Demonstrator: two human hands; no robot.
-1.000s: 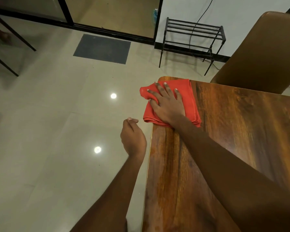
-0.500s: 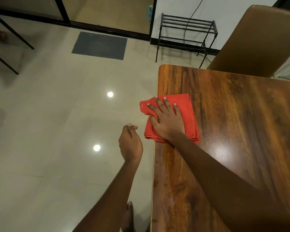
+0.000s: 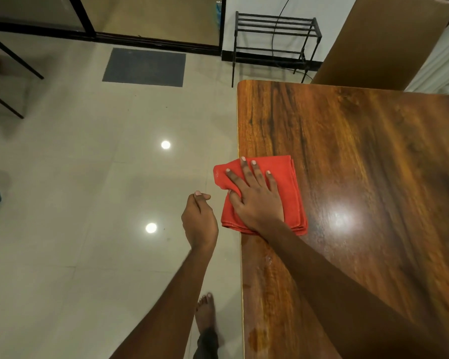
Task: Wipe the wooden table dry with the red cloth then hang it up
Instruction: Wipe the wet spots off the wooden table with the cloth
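Pressing my right hand (image 3: 257, 200) flat on the folded red cloth (image 3: 288, 177), fingers (image 3: 246, 174) spread wide, at the nine o'clock edge of the wooden desk (image 3: 360, 164), one corner overhanging the floor (image 3: 88, 177); my left hand (image 3: 198, 221) hovers at the cloth's eight o'clock, fingers loosely curled, holding nothing

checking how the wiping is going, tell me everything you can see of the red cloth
The red cloth is soft-looking fabric, folded into a layered rectangle whose stacked edges show at its near end. It lies flat at the left edge of the wooden table, one corner hanging past that edge. The right hand presses on it, fingers spread.
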